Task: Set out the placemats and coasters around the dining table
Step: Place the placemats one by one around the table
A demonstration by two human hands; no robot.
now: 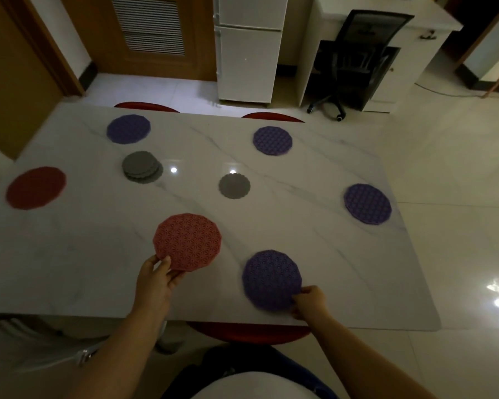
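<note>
The left hand (159, 273) reaches forward, thumb on top, pinching the 7 o'clock edge of a round pink lattice placemat (188, 241). The right hand (310, 302), fingers curled, grips the 5 o'clock edge of a round purple lattice placemat (271, 279) lying on the white marble counter (329, 254).

Both forearms reaching forward from bottom of view, bare, well apart; left hand (156, 279) pinching a flat edge, thumb on top, fingers curling underneath, wrist nearly straight; right hand (310, 302) gripping lower and nearer the body, fingers bent tight, thumb pressing from above, wrist angling slightly inward; both palms facing mostly down.
</note>
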